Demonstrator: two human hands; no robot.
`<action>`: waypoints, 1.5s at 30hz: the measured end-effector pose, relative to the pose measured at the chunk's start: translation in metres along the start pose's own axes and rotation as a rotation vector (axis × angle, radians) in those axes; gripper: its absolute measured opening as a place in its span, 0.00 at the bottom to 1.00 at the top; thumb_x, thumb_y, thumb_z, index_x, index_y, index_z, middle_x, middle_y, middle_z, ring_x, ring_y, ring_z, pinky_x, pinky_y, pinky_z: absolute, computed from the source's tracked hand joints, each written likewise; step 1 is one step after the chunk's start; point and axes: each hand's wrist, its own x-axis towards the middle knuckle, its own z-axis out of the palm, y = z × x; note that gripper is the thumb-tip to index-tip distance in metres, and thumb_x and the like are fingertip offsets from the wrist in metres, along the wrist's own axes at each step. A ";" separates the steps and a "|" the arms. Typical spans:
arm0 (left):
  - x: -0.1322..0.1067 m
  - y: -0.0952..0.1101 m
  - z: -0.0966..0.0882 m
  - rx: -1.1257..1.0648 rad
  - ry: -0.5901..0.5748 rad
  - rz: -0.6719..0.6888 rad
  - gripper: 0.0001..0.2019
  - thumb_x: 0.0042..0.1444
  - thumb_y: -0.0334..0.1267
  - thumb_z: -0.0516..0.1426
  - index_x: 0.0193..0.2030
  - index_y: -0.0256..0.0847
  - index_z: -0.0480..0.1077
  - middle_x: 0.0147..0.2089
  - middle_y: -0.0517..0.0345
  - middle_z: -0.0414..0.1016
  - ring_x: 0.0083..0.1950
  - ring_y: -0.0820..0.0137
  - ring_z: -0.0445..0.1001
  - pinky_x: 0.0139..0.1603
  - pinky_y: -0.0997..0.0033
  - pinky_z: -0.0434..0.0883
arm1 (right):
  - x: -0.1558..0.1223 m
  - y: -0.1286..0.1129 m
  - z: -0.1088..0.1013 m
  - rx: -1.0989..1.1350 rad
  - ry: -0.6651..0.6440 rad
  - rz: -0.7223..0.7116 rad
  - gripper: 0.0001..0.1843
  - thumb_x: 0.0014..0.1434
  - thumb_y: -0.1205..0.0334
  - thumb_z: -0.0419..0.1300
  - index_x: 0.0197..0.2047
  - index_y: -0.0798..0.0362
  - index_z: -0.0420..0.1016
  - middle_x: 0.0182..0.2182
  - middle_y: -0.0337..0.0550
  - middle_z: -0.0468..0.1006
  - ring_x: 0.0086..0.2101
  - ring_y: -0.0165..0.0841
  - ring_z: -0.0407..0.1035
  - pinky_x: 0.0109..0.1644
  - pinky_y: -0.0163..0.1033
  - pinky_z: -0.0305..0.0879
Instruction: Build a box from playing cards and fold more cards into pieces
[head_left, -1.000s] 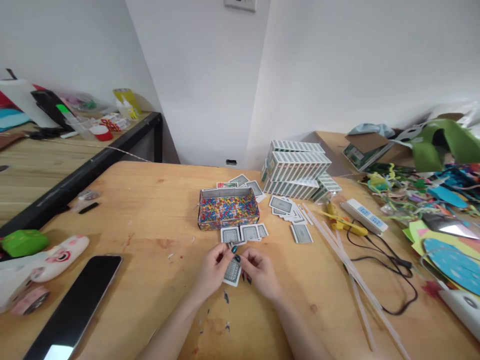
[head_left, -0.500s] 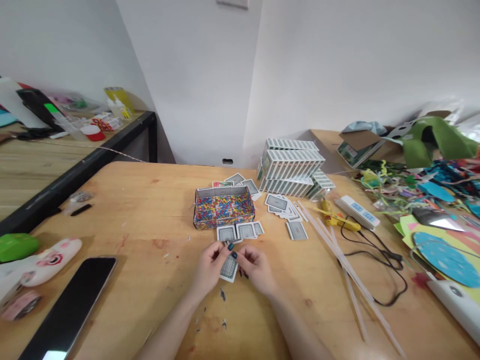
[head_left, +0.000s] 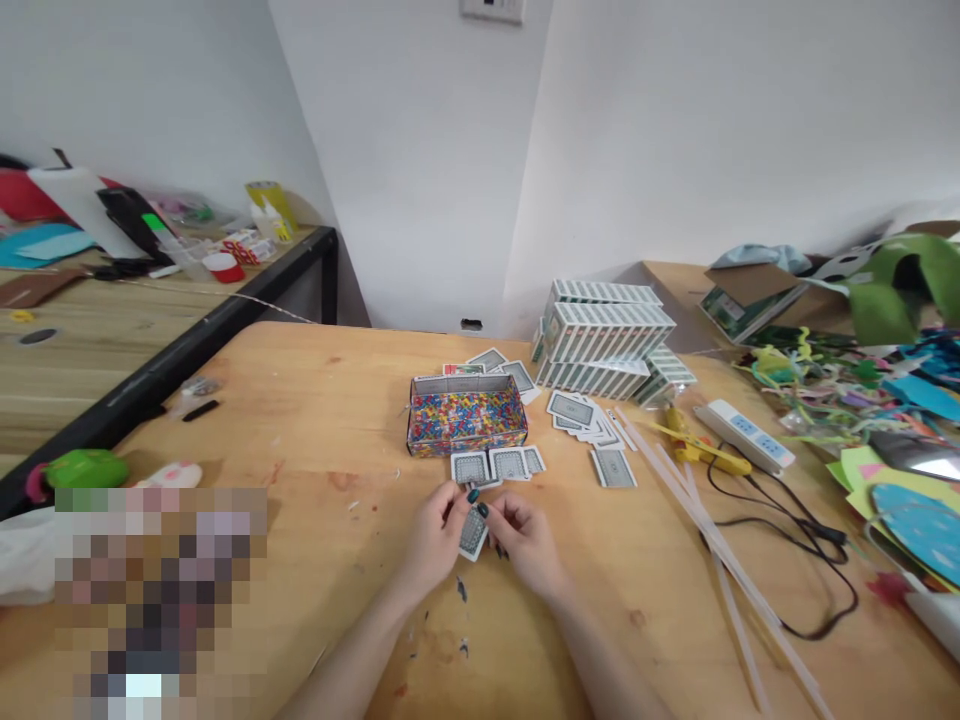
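Note:
My left hand [head_left: 435,540] and my right hand [head_left: 527,541] meet low over the wooden table [head_left: 315,420], both pinched on one small playing card [head_left: 472,532] with a grey patterned back, held tilted between the fingertips. Just beyond the hands three more small cards [head_left: 499,465] lie face down in a row. Behind them stands an open box [head_left: 465,418] covered in a bright many-coloured pattern.
Stacked card packs [head_left: 607,335] stand behind right, with loose cards [head_left: 577,415] nearby. Long clear glue sticks [head_left: 705,530], a yellow glue gun [head_left: 694,445], a power strip [head_left: 742,432] and black cable [head_left: 795,560] lie right. Coloured craft scraps [head_left: 862,390] fill the far right. A green object [head_left: 82,468] sits left.
The card between my fingers is turned more on edge and looks narrower. My hands stay together in the same spot; the view has shifted slightly.

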 end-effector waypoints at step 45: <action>-0.009 0.011 0.003 -0.013 -0.036 0.032 0.13 0.55 0.43 0.51 0.23 0.38 0.61 0.23 0.62 0.62 0.25 0.75 0.60 0.25 0.78 0.59 | 0.000 -0.002 -0.009 0.072 0.135 -0.021 0.19 0.52 0.47 0.56 0.22 0.53 0.61 0.14 0.32 0.63 0.15 0.23 0.55 0.19 0.30 0.52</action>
